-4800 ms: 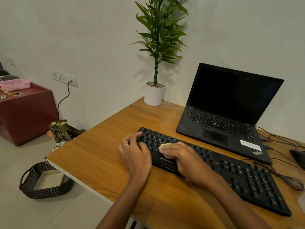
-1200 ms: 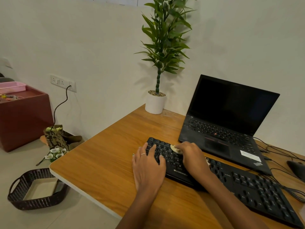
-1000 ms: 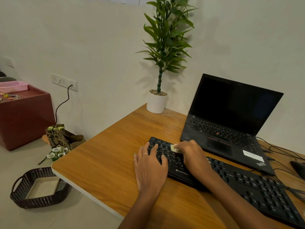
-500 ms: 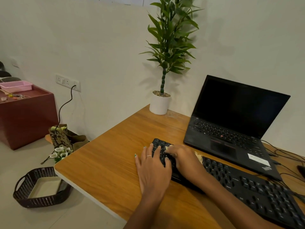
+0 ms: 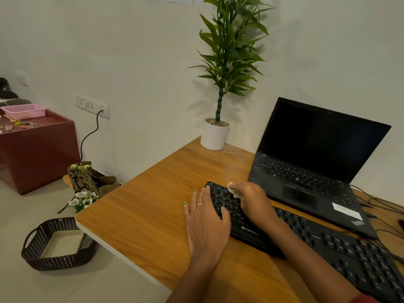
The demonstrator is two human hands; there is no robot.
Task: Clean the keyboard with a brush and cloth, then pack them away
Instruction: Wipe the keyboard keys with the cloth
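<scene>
The left hand [image 5: 205,217] lay flat, fingers straight and spread, across the near-left corner of the black Zebronics keyboard [image 5: 328,243] and the wooden desk [image 5: 142,215], pressing down and holding nothing. The right hand [image 5: 254,203], just beyond it, had its fingers curled round a small pale cloth [image 5: 232,189], bunched against the upper key rows at the keyboard's left end; only a corner of it showed past the fingertips. The cloth appeared soft and light, best kept wadded under the fingertips. The keyboard, stiff and probably light enough to slide on the smooth desk, was best steadied by its frame. No brush was visible. Behind lay an open ThinkPad laptop [image 5: 310,171], screen dark, and farther off a potted plant [image 5: 220,84] stood by the wall. On the floor to the left sat a dark woven basket [image 5: 32,252].
</scene>
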